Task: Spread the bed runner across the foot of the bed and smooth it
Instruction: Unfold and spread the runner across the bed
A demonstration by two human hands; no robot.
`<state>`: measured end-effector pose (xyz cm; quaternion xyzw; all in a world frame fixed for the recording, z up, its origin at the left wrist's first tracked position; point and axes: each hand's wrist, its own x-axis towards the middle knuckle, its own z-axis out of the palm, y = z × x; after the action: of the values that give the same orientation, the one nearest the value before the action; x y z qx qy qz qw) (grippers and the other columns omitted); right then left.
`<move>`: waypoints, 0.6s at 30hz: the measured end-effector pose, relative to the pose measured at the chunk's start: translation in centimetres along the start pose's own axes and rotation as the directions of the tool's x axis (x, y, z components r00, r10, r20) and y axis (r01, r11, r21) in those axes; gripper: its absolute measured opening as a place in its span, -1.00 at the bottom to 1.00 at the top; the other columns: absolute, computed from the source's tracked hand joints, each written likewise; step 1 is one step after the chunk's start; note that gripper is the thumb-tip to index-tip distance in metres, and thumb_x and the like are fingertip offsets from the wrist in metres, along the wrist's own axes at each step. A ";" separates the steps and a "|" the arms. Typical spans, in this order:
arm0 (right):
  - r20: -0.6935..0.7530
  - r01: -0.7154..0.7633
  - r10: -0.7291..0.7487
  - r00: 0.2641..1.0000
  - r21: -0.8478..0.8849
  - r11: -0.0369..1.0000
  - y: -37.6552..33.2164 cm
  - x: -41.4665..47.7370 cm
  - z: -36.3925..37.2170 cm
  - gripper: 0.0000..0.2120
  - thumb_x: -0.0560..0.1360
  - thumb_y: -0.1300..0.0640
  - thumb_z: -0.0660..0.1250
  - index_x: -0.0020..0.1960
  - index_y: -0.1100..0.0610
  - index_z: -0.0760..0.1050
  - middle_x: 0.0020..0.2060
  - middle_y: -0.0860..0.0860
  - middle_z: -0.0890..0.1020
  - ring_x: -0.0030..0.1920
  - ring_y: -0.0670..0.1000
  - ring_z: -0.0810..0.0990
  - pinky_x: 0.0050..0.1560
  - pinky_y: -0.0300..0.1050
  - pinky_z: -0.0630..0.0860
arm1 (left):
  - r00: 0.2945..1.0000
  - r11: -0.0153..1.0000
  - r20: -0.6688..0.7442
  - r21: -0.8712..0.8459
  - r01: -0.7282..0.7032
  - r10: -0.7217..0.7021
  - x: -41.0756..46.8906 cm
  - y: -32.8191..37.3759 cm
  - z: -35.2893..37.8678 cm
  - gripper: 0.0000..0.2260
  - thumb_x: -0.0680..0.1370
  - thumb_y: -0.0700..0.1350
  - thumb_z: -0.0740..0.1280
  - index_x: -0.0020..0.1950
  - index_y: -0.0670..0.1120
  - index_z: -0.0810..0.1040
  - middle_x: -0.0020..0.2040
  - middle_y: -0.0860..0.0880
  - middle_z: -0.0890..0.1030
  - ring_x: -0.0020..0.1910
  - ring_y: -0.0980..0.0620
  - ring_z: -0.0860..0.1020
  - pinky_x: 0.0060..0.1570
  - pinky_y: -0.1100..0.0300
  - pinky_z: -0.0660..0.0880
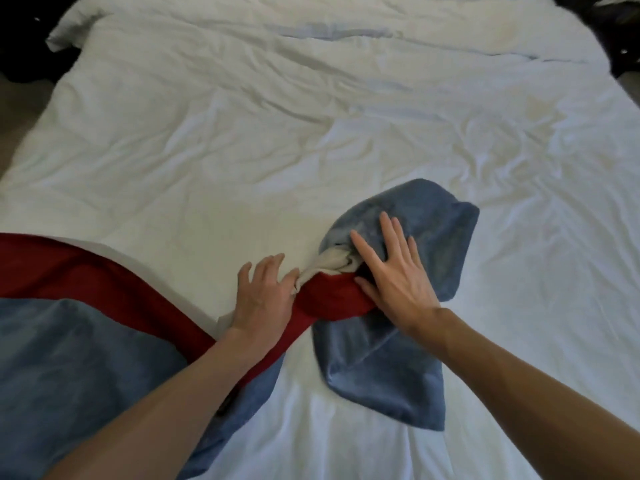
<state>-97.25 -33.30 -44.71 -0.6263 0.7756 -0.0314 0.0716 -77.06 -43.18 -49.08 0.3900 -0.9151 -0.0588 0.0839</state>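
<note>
A bed runner, blue (391, 362) on one face with a red (114, 282) and a white band, lies twisted across the near part of a white bed (311, 133). Its left stretch lies flat at the lower left. Near the middle it bunches into a red and white twist (329, 289), and a blue flap fans out to the right of that. My left hand (263, 299) rests on the twist's left side, fingers loosely spread on the sheet and the red cloth. My right hand (391, 271) presses flat on the blue flap, fingers straight.
The white duvet is creased all over and reaches far back. Dark floor and dark objects (20, 64) show past the bed's far left and far right corners (623, 46). A folded-back white edge (69, 32) lies at the top left.
</note>
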 end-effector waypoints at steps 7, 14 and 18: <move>0.038 0.134 -0.130 0.991 -0.107 0.985 -2.5 8.0 0.7 -0.49 0.60 -0.15 0.00 0.51 -0.06 0.06 0.50 0.23 0.09 0.49 0.20 0.04 0.47 0.22 -0.06 | 0.961 0.959 0.081 0.122 0.256 -0.266 1.8 -4.5 1.1 -0.82 0.56 -0.07 0.26 0.07 -0.10 0.58 0.36 -0.15 0.41 0.36 -0.10 0.34 0.33 -0.14 0.15; 0.019 0.274 -0.276 0.961 -0.202 0.940 -4.0 13.2 1.9 -0.64 0.61 -0.03 0.07 0.28 0.10 0.46 0.26 0.18 0.48 0.28 0.19 0.39 0.32 0.18 0.20 | 0.935 0.934 0.060 0.107 0.341 -0.348 3.0 -5.6 2.1 -0.74 0.56 -0.07 0.27 0.20 -0.13 0.53 0.27 -0.20 0.50 0.27 -0.16 0.44 0.25 -0.19 0.28; -0.173 0.345 -0.381 0.908 -0.206 0.916 -5.2 12.9 2.2 -0.75 0.55 0.08 0.19 -0.04 0.18 0.59 0.04 0.17 0.61 0.06 0.19 0.53 0.03 0.10 0.34 | 0.944 0.945 0.051 0.041 0.323 -0.325 3.3 -5.0 2.0 -0.65 0.56 -0.01 0.20 0.30 -0.12 0.47 0.27 -0.17 0.50 0.27 -0.13 0.44 0.25 -0.18 0.31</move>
<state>-94.55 -46.93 -47.11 -0.7570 0.6480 -0.0435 -0.0717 -76.17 -48.93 -51.50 0.5346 -0.8414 -0.0682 0.0408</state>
